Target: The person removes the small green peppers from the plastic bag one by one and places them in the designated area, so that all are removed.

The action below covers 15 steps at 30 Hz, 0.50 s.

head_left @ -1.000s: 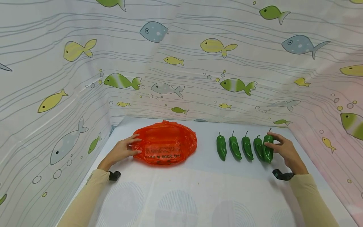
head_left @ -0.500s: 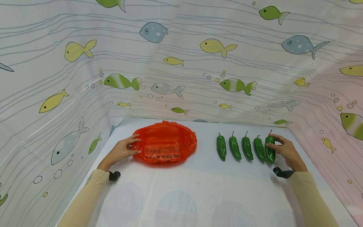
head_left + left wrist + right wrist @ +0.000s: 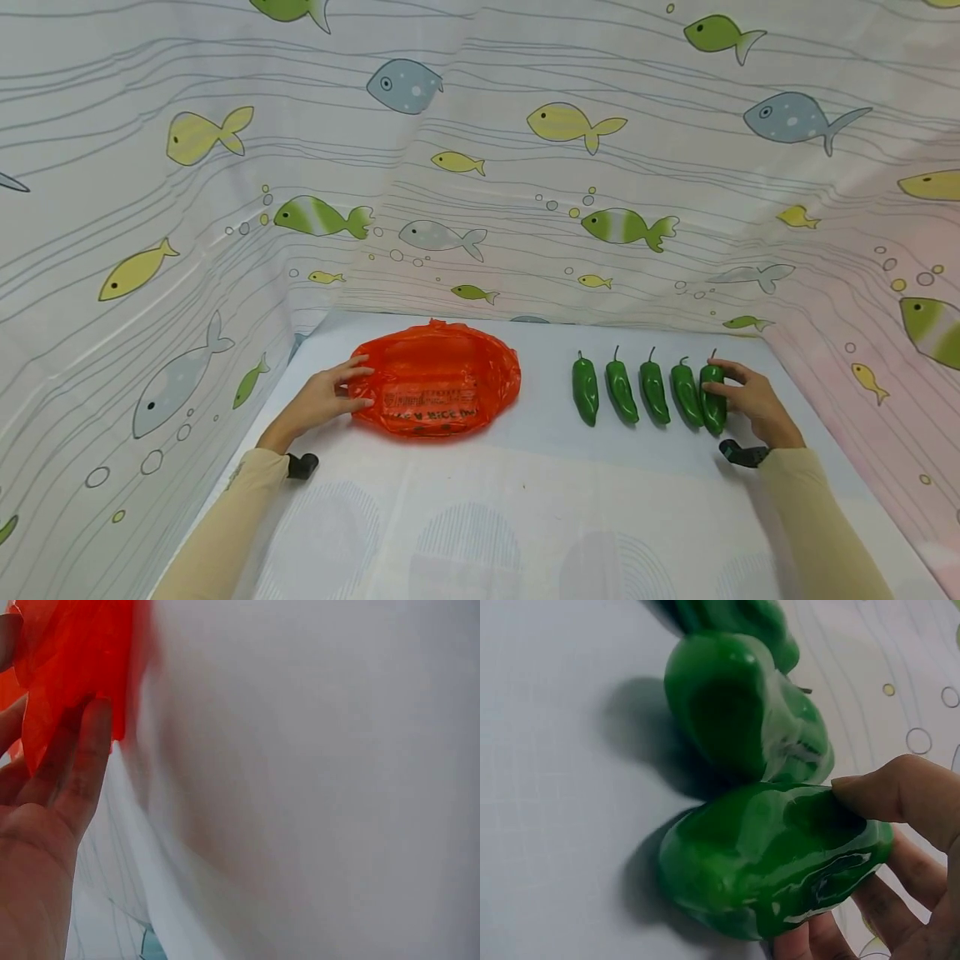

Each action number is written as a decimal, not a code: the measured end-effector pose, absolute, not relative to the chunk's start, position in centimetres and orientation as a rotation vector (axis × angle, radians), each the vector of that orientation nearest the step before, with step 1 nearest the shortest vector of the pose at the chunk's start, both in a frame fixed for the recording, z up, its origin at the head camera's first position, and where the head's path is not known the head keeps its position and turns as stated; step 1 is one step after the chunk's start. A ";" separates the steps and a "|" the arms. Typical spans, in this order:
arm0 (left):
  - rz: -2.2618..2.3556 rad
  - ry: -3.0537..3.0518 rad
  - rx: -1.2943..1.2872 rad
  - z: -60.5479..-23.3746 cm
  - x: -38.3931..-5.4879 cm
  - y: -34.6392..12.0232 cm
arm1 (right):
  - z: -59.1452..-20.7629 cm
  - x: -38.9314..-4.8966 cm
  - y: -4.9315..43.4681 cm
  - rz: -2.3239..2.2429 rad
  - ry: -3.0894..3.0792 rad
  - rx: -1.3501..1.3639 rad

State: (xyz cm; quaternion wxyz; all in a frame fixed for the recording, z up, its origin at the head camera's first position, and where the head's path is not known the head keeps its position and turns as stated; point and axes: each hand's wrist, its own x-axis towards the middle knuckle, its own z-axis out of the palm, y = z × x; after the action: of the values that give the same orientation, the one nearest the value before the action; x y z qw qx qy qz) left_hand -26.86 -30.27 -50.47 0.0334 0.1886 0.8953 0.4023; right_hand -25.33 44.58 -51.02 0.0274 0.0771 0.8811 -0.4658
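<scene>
In the head view, my left hand (image 3: 326, 400) is at the left edge of a red plastic bag (image 3: 435, 383). Its fingers are spread and fairly straight, with the tips against the crinkled plastic (image 3: 75, 645). My right hand (image 3: 753, 404) pinches the rightmost green chili pepper (image 3: 712, 408), thumb on one side and fingers on the other. Seen from the right wrist, this glossy pepper (image 3: 757, 862) lies against its neighbour (image 3: 720, 705). Several green peppers, including one at the left end (image 3: 585, 390), form a row with stems pointing away from me.
A white cloth with pale printed circles covers the table (image 3: 525, 517). Fish-patterned curtain (image 3: 480, 192) walls stand behind and at both sides. Black wrist cameras, such as the one on my right wrist (image 3: 741, 454), sit on both wrists.
The rightmost pepper has moved slightly right and then back left against its neighbour, with my right hand on it throughout. My left hand and the bag stay put.
</scene>
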 end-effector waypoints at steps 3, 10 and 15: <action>1.235 2.757 0.576 -50.5 -26.8 -30.3 | -51.1 -25.5 44.5 -1.441 2.706 0.228; 1.210 2.781 0.589 -50.5 -26.7 -30.3 | -51.4 -25.8 44.6 -1.466 2.680 0.252; 1.207 2.785 0.600 -50.4 -26.8 -30.3 | -51.5 -25.9 44.7 -1.473 2.659 0.263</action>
State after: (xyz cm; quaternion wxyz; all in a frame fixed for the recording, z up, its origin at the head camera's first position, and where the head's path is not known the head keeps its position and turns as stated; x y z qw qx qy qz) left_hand -26.76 -30.34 -50.43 0.0237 0.1940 0.8998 0.3900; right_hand -25.94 44.67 -51.54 0.0452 0.0861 0.8706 -0.4822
